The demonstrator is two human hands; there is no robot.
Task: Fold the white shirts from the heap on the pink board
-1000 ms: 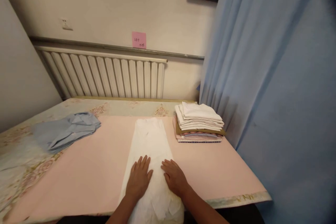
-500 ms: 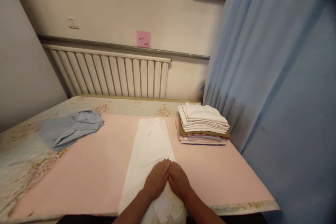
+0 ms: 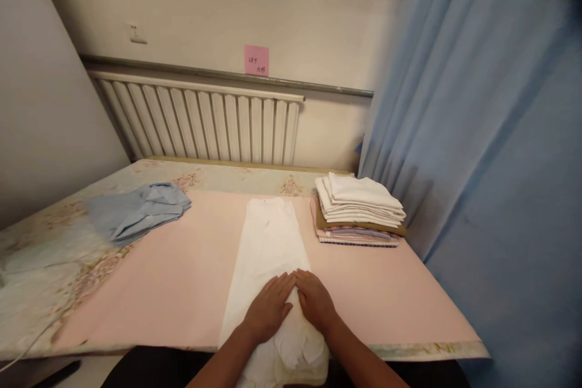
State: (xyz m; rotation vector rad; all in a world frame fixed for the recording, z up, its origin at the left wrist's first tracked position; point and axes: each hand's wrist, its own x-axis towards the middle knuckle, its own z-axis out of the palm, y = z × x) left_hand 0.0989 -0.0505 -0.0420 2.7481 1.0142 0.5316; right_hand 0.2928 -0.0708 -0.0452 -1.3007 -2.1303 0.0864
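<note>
Two hands meet on a folded white garment at the near edge of the table.

The left hand (image 3: 268,314) and right hand (image 3: 314,301), spread apart a second ago, now lie flat and open with fingertips touching, pressing the long white garment (image 3: 269,242) that runs away from them; the smoothing has drawn in to its middle. Beyond the right hand stands a stack of folded clothes (image 3: 359,209); well off past the left lies a crumpled blue shirt (image 3: 139,211). A radiator (image 3: 200,124) lines the wall behind.

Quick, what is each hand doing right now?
Left hand: open, palm flat on the white garment, gripping nothing.
Right hand: open, flat on the same garment.
</note>
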